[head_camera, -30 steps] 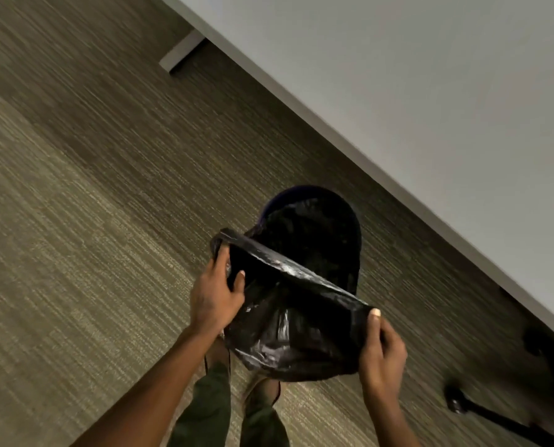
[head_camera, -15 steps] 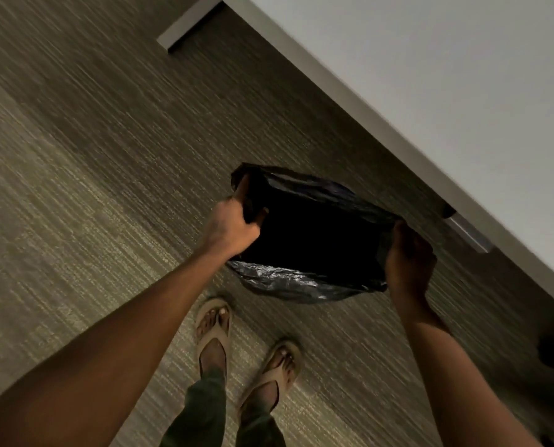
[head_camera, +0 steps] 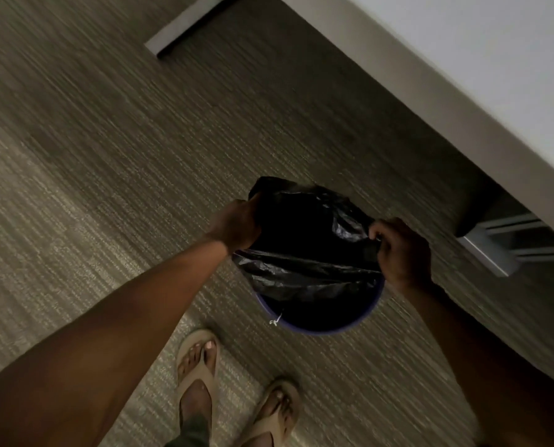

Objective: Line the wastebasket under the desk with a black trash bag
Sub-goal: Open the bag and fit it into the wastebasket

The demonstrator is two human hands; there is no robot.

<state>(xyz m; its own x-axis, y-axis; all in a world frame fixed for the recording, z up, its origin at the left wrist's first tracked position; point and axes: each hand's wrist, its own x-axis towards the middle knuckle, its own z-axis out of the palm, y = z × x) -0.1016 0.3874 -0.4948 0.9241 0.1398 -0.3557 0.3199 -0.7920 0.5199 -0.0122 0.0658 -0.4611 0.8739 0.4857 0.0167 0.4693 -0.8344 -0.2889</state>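
A black trash bag [head_camera: 304, 250] is stretched between both hands over a round wastebasket with a blue-purple rim [head_camera: 330, 330] on the carpet. My left hand [head_camera: 237, 225] grips the bag's mouth on the left side. My right hand [head_camera: 401, 250] pinches the bag's mouth on the right. The bag's body hangs down into the basket and covers its far half; the near part of the rim shows, with a small white tie [head_camera: 275, 320] on it. The basket's walls and bottom are hidden in darkness.
The white desk top [head_camera: 462, 66] runs diagonally across the upper right. Two grey metal desk feet lie on the carpet, one at the top [head_camera: 179, 30] and one right of the basket [head_camera: 488, 253]. My sandalled feet [head_camera: 198, 366] stand just before the basket.
Both hands have carried the bag down and forward over the basket. The bag's mouth is spread wider and its body now hangs inside. The basket's near rim is visible again.
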